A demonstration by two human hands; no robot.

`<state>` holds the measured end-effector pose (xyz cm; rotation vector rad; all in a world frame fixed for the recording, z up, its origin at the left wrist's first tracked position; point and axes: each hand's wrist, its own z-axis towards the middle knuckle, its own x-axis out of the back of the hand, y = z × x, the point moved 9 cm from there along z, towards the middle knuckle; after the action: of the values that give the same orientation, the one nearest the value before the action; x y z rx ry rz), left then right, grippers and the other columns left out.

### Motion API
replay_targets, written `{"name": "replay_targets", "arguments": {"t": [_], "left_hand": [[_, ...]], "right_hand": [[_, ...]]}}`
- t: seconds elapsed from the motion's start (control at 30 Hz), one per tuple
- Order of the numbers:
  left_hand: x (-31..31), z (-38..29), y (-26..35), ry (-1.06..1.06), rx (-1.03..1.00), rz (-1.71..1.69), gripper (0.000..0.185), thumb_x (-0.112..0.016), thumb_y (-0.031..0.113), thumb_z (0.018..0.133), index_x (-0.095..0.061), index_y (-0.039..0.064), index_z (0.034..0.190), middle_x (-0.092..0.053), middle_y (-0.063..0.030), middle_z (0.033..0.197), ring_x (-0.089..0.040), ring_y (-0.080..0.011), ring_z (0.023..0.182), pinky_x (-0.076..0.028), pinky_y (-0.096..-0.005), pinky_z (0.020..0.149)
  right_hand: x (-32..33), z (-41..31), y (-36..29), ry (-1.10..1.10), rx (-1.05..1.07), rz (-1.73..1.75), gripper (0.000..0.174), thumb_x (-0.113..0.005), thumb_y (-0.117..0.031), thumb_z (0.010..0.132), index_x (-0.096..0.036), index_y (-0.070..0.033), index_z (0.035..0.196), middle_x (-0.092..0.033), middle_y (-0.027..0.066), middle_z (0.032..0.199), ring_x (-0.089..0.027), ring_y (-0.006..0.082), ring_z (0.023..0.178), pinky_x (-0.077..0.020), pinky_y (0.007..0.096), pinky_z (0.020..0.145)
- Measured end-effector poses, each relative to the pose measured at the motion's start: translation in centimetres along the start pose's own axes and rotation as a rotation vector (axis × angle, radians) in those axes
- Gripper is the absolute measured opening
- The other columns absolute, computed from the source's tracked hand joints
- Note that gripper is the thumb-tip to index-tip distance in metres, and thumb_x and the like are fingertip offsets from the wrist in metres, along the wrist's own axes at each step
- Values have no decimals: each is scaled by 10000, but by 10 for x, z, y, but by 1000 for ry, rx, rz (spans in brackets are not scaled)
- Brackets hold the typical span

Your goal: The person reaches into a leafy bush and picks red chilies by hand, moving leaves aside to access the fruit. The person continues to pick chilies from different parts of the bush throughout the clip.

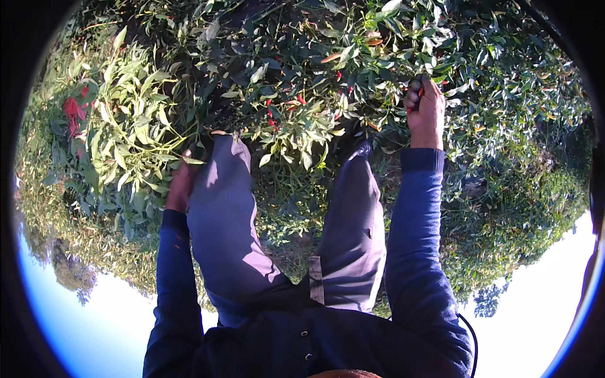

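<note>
My right hand (426, 111) is raised among the chili pepper plants at the upper right, its fingers closed around red chili peppers (421, 91), of which only parts show. On the other side, my left hand (181, 182) is low beside my left knee, against the leafy stems of a pale green pepper plant (137, 118). Leaves and shadow cover its fingers, so whether it holds something is hidden. Between the hands, several ripe red chili peppers (270, 113) hang in the foliage ahead of my knees.
Dense pepper foliage (510, 94) surrounds my legs in grey trousers (227, 203). A bright red net-like material (74, 113) lies in the plants at the far left. A thin dark cable (472, 338) runs beside my right sleeve.
</note>
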<state>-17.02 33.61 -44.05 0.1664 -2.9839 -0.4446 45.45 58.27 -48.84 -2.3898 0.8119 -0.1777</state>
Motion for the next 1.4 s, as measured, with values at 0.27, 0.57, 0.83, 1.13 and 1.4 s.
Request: {"name": "replay_targets", "arguments": {"t": [0.27,0.57,0.83,1.13,1.4], "left_hand": [[-125,-84,248,-261,-208,324,723,-385,524,1103,-297,23,1616,-339,-138,1665,-417,-327,1481,-350,-471,1207],[-312,112,231,-403,-101,120,400,-473,266,1117,-533,3,1412,-644,-133,1304,-657,-254,1158,-522,-401,1060],[-466,55,137,-781,288,-66,384,-545,332,1065,-563,158,1407,-704,-157,1183,-700,-285,1100,-609,-488,940],[-311,151,200,-341,-20,-603,448,-417,276,1101,-550,-104,1300,-654,-302,1199,-661,-434,1048,-582,-538,967],[-255,112,221,-559,-26,-596,378,-492,297,1077,-649,-42,1137,-655,-207,1115,-647,-373,1081,-532,-519,1060]], "right_hand": [[-3,-25,-2,45,-16,-14,164,-613,-197,1033,-629,-68,933,-594,4,722,-474,89,518,-333,227,428],[4,-53,5,76,104,-227,227,-669,-201,986,-674,-43,823,-582,-15,632,-469,47,506,-360,219,457],[-25,-95,13,-25,675,-1082,193,-652,-234,931,-713,-56,887,-692,176,745,-696,377,705,-557,463,647],[-28,-146,60,-298,241,-705,177,-641,-160,995,-610,-9,908,-621,177,725,-623,372,654,-487,434,608],[-91,17,34,-203,729,-1238,293,-634,-275,996,-678,-9,1110,-574,118,774,-586,223,671,-499,373,659]]}}
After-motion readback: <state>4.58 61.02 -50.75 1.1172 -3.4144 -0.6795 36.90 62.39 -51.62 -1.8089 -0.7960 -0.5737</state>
